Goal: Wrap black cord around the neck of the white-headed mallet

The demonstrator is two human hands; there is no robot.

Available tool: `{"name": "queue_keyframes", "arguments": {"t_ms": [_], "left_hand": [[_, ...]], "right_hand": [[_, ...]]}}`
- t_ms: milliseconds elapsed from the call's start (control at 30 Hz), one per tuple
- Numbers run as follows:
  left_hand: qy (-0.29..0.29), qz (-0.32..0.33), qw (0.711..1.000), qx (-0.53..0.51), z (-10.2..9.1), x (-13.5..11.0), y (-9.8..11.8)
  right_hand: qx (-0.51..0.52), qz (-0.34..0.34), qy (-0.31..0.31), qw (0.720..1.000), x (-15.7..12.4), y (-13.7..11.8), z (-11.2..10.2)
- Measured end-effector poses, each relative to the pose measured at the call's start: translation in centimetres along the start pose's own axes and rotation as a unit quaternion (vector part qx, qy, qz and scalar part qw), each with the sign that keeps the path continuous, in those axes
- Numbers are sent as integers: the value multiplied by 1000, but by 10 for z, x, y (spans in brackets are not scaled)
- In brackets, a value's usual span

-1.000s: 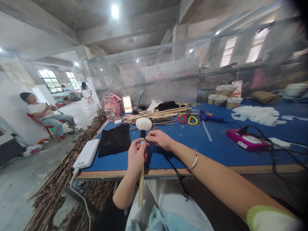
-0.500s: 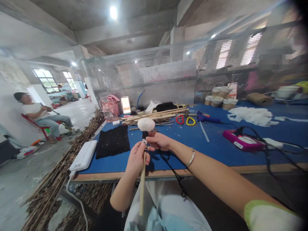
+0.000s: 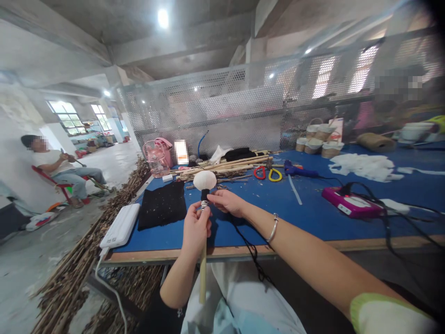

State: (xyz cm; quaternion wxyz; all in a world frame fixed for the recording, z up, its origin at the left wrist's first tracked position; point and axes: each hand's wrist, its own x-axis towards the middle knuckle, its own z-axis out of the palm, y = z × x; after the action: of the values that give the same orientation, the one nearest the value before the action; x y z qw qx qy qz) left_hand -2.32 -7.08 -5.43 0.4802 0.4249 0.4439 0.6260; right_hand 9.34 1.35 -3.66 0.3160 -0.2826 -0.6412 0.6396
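Here, in the head view, the left hand (image 3: 196, 229) is closed around 1 pale stick (image 3: 202, 278) at centre frame, just below its black-wrapped neck. The stick stands upright over the near edge of the blue table (image 3: 306, 218). Its round white padded head (image 3: 205, 180) tops it, and the fist hides the middle of the shaft. The right hand (image 3: 225, 202) has its fingertips pinched at the wrap, with 1 black cord (image 3: 255, 260) trailing from under it down to the lap. Where the cord ends is lost against the dark clothing. At the upper right, about 4 small round pots (image 3: 318, 141) stand close together. Their tops look whitish, but the contents cannot be made out through the blur. A pink see-through case (image 3: 158, 157) left of centre is too hazy to read inside. On the table lie 1 black cloth (image 3: 162, 206), 1 white flat pack (image 3: 120, 226) hanging over the left corner, 1 bundle of long sticks (image 3: 225, 164), 2 loops (image 3: 266, 173), 1 red and 1 yellow, 1 blue glue gun (image 3: 299, 170) and 1 pink device (image 3: 347, 204). At far left, 1 seated person (image 3: 59, 169) is partly cut by the wall edge.
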Motion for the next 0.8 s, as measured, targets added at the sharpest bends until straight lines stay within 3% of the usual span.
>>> {"name": "queue_keyframes", "arguments": {"t_ms": [333, 600, 800], "left_hand": [[7, -27, 996, -83, -4, -3, 5], [-12, -39, 985, -167, -8, -4, 7], [-79, -118, 967, -214, -13, -7, 13]], "right_hand": [[-19, -80, 55, 995, -7, -8, 11], [21, -16, 26, 999, -1, -1, 14], [82, 9, -27, 996, -1, 2, 9]]}}
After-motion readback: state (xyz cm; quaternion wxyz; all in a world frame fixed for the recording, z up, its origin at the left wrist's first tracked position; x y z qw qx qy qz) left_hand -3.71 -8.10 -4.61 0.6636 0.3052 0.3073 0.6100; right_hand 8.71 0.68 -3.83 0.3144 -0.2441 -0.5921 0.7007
